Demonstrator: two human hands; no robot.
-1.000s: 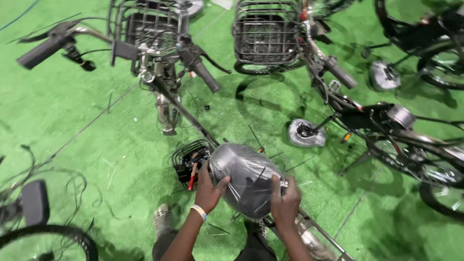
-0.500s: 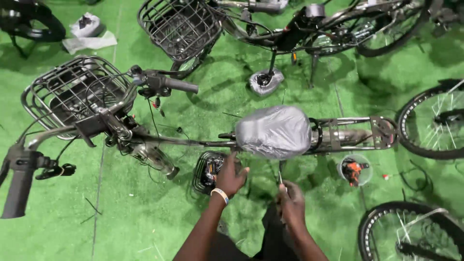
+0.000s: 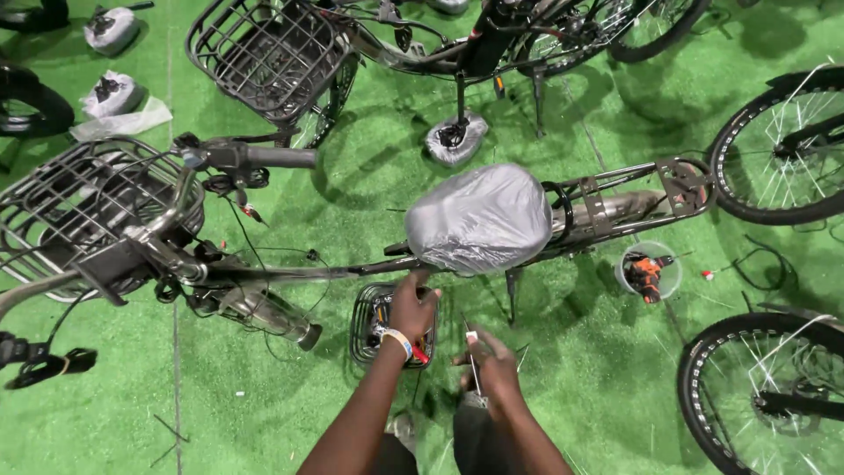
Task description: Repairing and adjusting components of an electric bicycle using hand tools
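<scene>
Left hand (image 3: pixel 411 308) fingertip touching frame under plastic-wrapped saddle (image 3: pixel 479 218) just above, right hand (image 3: pixel 492 362) gripping thin tool (image 3: pixel 473 356)

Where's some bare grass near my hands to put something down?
Bare grass lies bottom left, below the frame and left of the left hand. Another patch sits between the right hand and the lower wheel, under the cup. Around the small basket and saddle it is crowded.
</scene>
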